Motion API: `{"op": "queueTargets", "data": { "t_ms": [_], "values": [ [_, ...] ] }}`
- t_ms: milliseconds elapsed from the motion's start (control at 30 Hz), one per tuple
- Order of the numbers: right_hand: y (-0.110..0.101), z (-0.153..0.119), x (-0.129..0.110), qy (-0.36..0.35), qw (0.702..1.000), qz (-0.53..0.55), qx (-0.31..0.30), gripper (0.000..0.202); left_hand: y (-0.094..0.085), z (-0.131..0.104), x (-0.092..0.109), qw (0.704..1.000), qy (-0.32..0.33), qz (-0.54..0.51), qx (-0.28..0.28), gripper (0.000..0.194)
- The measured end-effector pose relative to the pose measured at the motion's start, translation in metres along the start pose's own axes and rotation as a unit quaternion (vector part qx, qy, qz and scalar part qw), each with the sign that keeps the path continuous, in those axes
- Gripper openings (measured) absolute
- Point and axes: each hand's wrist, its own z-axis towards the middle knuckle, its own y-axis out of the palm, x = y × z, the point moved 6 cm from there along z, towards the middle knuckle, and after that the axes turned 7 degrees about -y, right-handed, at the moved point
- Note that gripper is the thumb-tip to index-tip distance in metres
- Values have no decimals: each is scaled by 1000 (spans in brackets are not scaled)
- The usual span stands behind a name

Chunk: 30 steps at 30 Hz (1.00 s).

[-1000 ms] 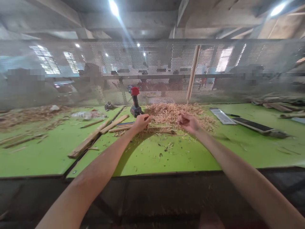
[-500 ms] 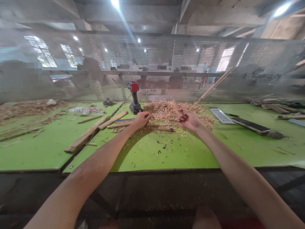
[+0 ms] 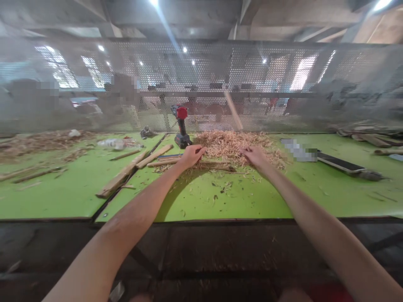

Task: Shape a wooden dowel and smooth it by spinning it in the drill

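Note:
My right hand (image 3: 254,156) is closed in a pinch over the right part of a heap of wood shavings (image 3: 220,141). A pale wooden stick (image 3: 233,110) rises above it, tilted to the left and blurred; its lower end lines up with my right fingertips, though the join is lost against the shavings. My left hand (image 3: 192,156) has its fingers bent together at the heap's left edge; what they hold, if anything, I cannot make out. Just beyond it a cordless drill (image 3: 181,126) stands upright. Thin wooden sticks (image 3: 217,162) lie beside my left hand.
Wooden slats (image 3: 121,176) lie left of my left hand, by a dark seam in the green tabletop (image 3: 201,205). A plastic bottle (image 3: 116,144) lies farther left. On the right is a dark flat tool (image 3: 341,162). A perforated metal screen (image 3: 208,75) stands behind.
The stick at my right hand has swung from leaning right to leaning left. My right fingers have turned into a pinch. My left hand has hardly moved; the view has shifted slightly.

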Motion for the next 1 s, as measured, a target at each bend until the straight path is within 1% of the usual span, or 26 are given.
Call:
{"op": "queueTargets", "data": {
  "t_ms": [100, 200, 333, 467, 533, 600, 700, 833, 933, 1000],
  "values": [
    [3, 1, 4, 24, 1000, 5, -6, 53, -1, -1, 2, 1000, -3, 4, 4, 44],
    [7, 4, -2, 23, 999, 12, -18, 50, -2, 0, 3, 1000, -3, 11, 6, 42],
    [11, 18, -23, -8, 1000, 22, -16, 48, -2, 3, -2, 999, 2, 35, 9, 42],
    [16, 46, -47, -34, 999, 27, -6, 44, -1, 8, -7, 998, 9, 59, 21, 41],
    [23, 59, -56, -40, 999, 30, -9, 41, -4, 10, -8, 996, 14, 74, 40, 39],
    [33, 65, -61, -43, 998, 38, -10, 39, -11, 12, -9, 993, 14, 89, 69, 35],
    [46, 63, -57, -39, 997, 66, 0, 36, -24, 15, -14, 987, 8, 110, 115, 27],
    [59, 55, -37, -14, 991, 136, -4, 27, -35, 19, -21, 979, 11, 134, 151, 14],
    [61, 53, -24, 8, 979, 201, -28, 21, -37, 21, -25, 973, 16, 146, 175, 7],
    [57, 51, -20, 18, 968, 244, -59, 15, -39, 22, -26, 969, 17, 149, 194, 6]
  ]
}}
